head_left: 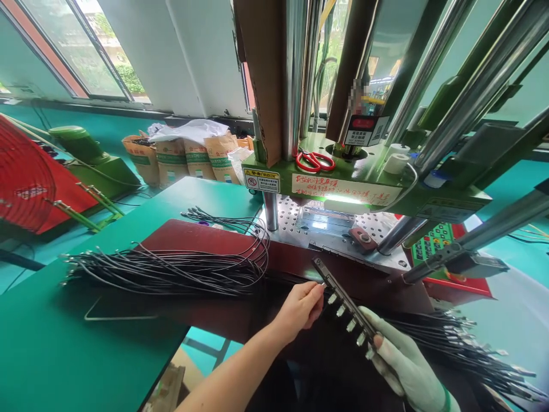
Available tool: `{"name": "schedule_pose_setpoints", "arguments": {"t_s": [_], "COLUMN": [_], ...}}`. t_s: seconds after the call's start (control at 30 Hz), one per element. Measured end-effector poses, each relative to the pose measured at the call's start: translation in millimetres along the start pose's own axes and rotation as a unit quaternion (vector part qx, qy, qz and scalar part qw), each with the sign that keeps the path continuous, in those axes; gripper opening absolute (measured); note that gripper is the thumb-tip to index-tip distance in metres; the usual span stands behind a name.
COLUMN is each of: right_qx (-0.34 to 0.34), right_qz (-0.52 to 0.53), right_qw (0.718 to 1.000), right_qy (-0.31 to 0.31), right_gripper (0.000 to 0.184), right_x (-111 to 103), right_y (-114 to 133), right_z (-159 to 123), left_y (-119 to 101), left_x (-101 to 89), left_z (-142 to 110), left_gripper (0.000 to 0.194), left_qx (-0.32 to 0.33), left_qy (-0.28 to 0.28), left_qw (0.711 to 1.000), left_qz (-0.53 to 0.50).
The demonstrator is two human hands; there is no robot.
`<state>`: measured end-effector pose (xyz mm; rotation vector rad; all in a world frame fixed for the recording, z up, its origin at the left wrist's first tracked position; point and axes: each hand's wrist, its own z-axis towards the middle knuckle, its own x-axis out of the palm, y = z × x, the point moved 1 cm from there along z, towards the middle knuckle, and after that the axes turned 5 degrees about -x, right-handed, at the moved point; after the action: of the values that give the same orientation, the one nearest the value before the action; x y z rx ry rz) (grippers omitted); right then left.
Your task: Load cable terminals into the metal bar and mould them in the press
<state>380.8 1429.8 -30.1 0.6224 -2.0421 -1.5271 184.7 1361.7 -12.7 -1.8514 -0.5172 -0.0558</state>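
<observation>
My right hand (401,357), in a pale glove with its fingertips bare, grips the lower end of a dark metal bar (348,306). The bar is tilted, its far end pointing up and left toward the press. Several small silvery connectors (351,325) stick out in a row along its left edge. My bare left hand (300,308) is closed in a pinch at the bar's upper part, on what looks like another such connector, mostly hidden by the fingers.
Bundled black cables (171,272) lie to the left; another cable bundle (467,346) lies at right. A green press (360,183) with a perforated metal bed (291,220) stands ahead, red scissors (315,162) on it. A hex key (120,318) lies on the green table (51,337).
</observation>
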Motion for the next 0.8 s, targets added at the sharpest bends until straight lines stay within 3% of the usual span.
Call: {"name": "schedule_pose_setpoints", "arguments": {"t_s": [0.27,0.63,0.8], "right_qx": [0.009,-0.028,-0.041], "right_qz": [-0.016,-0.012,-0.066], "right_qw": [0.997,0.997,0.992], "right_qy": [0.080,0.068,0.096], "right_gripper": [0.057,0.049,0.056], "right_x": [-10,-1,-5], "right_y": [-10,-7,-4], "right_z": [6,5,9], "left_y": [0,1,3], "left_x": [-3.8,-0.3,0.6], "left_z": [0,-2,0], "left_gripper": [0.041,0.045,0.045], "left_qx": [-0.034,0.001,-0.003], "left_qy": [0.016,-0.040,-0.045], "left_qw": [0.999,0.999,0.999], "left_qz": [-0.032,0.017,0.015]}}
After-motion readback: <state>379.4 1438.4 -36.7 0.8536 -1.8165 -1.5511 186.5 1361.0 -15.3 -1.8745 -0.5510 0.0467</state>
